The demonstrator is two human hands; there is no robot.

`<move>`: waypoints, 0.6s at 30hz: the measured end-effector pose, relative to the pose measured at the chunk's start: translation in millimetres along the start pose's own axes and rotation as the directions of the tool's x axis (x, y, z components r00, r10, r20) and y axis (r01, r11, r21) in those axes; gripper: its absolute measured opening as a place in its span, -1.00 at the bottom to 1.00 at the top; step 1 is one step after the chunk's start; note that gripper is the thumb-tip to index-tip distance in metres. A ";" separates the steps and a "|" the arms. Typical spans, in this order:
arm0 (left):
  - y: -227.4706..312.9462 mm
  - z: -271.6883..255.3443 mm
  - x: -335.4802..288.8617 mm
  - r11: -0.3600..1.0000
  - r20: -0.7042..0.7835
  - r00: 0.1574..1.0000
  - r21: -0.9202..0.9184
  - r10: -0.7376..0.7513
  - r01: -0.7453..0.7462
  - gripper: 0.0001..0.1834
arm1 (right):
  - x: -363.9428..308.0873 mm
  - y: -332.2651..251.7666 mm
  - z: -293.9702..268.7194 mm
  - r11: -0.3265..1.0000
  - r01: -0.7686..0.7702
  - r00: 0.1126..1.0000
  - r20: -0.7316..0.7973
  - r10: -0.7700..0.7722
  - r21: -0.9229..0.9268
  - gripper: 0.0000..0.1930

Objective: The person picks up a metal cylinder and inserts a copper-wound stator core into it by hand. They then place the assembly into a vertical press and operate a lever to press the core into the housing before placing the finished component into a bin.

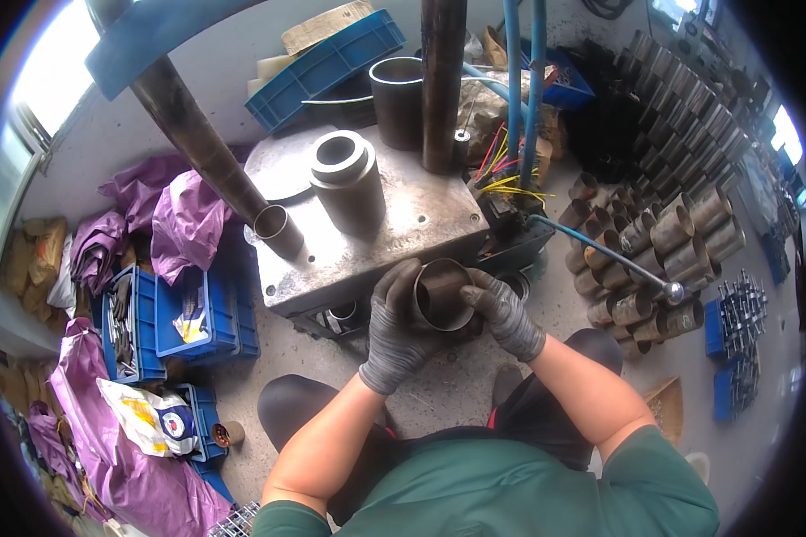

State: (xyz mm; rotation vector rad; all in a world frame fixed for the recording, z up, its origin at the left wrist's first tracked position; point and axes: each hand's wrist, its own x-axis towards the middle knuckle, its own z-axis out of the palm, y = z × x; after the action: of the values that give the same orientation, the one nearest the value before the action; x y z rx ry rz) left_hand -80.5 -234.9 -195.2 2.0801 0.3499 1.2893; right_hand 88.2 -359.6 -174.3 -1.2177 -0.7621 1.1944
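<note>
Both my hands wear grey work gloves. Between them is a short metal cylinder sleeve point(445, 307), its open round end facing up toward me. My left hand point(392, 333) wraps its left side, and my right hand point(508, 317) grips its right rim with the thumb on the edge. The sleeve is held just off the front edge of a steel machine table point(403, 246). On that table stand a thick stepped metal cylinder point(349, 192), a small tube point(278, 234) at the left post, and a wide dark cylinder point(398, 107) at the back.
Steel posts point(443, 80) rise from the table. A blue lever with a ball knob point(673, 292) juts out on the right, near stacked metal sleeves point(681, 233). Blue crates point(197, 313) and purple sheeting point(125, 438) lie left. Yellow and red wires point(510, 170) hang behind.
</note>
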 end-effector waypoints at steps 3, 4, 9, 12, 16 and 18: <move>13.2 -7.6 6.2 0.987 0.064 0.995 0.132 0.080 -0.088 0.03 | 2.9 14.3 -6.7 0.987 0.151 0.988 -0.007 -0.151 -0.059 -0.49; 16.2 -10.4 8.1 0.974 0.096 0.991 0.194 0.097 -0.114 -0.04 | 2.4 14.9 -7.9 0.983 0.170 0.984 -0.049 -0.174 -0.075 -0.50; 2.4 -10.2 -4.8 0.987 -0.048 0.986 0.019 -0.160 0.161 -0.23 | 2.7 21.9 -15.9 0.924 0.337 0.907 -0.201 -0.370 -0.182 -0.47; 5.5 -14.2 -2.5 0.544 0.177 0.737 -0.567 -0.652 0.618 -0.20 | 2.7 28.1 -19.1 0.800 0.396 0.855 -0.136 -0.500 -0.451 -0.31; 0.2 -21.9 7.2 -0.034 0.520 0.591 -0.768 -0.616 0.640 -0.07 | 8.2 12.4 -5.9 0.265 0.619 0.630 0.266 -0.730 -0.740 -0.25; -0.8 -19.4 6.6 0.194 0.392 0.727 -0.793 -0.564 0.578 -0.05 | 15.1 22.8 -11.0 0.248 0.652 0.632 0.334 -0.699 -0.716 -0.09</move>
State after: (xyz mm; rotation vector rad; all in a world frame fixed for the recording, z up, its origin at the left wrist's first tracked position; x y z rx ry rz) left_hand -94.1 -223.1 -185.4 0.8398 0.2967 0.6808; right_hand 96.2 -350.1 -201.0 -1.3445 -1.7005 -0.0160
